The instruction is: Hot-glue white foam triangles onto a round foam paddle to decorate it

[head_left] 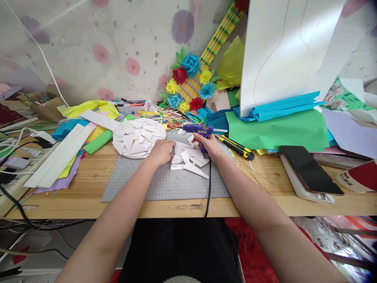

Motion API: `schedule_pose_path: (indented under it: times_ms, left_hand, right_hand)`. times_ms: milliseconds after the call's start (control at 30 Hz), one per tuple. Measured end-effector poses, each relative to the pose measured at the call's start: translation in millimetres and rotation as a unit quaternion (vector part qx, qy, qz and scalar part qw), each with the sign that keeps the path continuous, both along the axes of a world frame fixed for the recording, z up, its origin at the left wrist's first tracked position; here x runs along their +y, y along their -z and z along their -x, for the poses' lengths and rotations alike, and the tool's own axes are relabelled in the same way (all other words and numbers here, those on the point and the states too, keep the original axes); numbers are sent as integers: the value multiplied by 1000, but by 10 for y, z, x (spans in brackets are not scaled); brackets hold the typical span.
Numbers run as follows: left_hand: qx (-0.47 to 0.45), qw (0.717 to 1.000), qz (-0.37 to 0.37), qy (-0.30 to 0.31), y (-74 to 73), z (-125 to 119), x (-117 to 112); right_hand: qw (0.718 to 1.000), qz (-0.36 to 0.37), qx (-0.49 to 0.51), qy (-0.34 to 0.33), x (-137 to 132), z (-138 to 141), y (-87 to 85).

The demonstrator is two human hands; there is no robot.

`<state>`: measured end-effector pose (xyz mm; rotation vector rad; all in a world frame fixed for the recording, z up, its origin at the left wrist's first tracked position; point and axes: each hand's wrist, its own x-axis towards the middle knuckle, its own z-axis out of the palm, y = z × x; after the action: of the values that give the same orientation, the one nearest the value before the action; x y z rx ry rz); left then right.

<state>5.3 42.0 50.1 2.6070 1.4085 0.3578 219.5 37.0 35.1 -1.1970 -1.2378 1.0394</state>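
My right hand (208, 144) is closed round the handle of a blue glue gun (198, 129), nozzle pointing left, over the grey cutting mat (165, 184). A black cord (209, 184) runs from the gun over the table's front edge. My left hand (161, 152) rests on the mat with its fingers curled at the left edge of a small pile of white foam pieces (190, 160); what it grips, if anything, is hidden. Just left of it lies a round disc covered with white foam pieces (138, 138).
A yellow and black utility knife (235, 147) lies right of the gun. A phone (309, 169) sits on a white pad at the right. White strips (59, 155), coloured paper, a paper-flower guitar (191, 84) and a white board (282, 51) crowd the back.
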Motion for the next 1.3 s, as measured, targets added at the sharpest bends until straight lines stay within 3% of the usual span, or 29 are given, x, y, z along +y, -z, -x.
schedule_pose_path:
  times_ms: [133,200,267,333,433,500,600,767,1000,1133,1300]
  left_hand:
    - [-146,988,0,-43,67,15,-17]
    - [-286,955,1,-76,85,20,-41]
    - [-451,884,18,-119,93,22,-47]
    - [-593,785,72,-163,95,37,-29]
    - [-702,664,179,-188,75,99,17]
    - [-731,616,225,-189,47,146,38]
    - [-751,576,259,-193,-5,172,41]
    - [-765,552,266,-196,-50,118,5]
    - [-743,552,332,-182,-35,86,-39]
    - [-715,597,310,-190,-50,76,-55]
    - [-670,663,265,-203,-80,93,-90]
  right_hand:
    - [1000,4,2,0,-5,8,-9]
    - [1000,3,10,-2,-23,15,-33]
    - [1000,2,18,-5,-44,21,-63]
    - [1000,3,24,-5,-60,27,-86]
    - [1000,5,17,0,-66,32,-92]
    - [1000,6,1,1,-63,35,-85]
    - [1000,5,-25,-10,-64,42,-75]
    - [998,3,-53,-23,-81,50,-83]
    - [992,-16,-103,-65,-186,118,-223]
    - [987,-21,-117,-104,-259,197,-292]
    - [989,-5,-117,-87,-242,197,-231]
